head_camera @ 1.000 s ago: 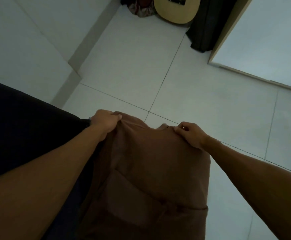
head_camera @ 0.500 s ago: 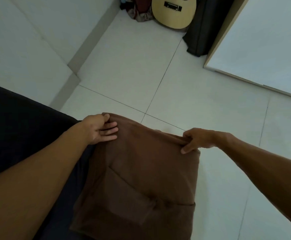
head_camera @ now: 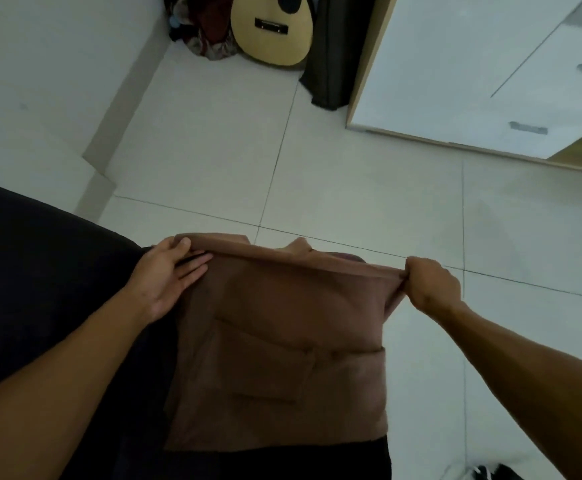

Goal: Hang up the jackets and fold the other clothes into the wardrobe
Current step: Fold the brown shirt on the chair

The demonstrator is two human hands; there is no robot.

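Observation:
A brown garment (head_camera: 282, 341) with a patch pocket hangs in front of me, held up by its top edge and stretched wide. My left hand (head_camera: 168, 275) holds the left top corner, thumb over the folded edge and fingers flat against the cloth. My right hand (head_camera: 431, 287) grips the right top corner in a fist, pulling the fabric taut. The white wardrobe (head_camera: 473, 81) with drawer handles stands at the upper right.
A dark bed or sofa surface (head_camera: 40, 289) fills the left side. An acoustic guitar (head_camera: 272, 29) leans in the far corner beside a bundle of cloth (head_camera: 203, 32) and a dark hanging fabric (head_camera: 334, 57). White tiled floor (head_camera: 352, 188) lies ahead.
The garment has been lifted and pulled wider. My right hand moved right and closed into a fist on the corner; my left hand's fingers flattened against the cloth.

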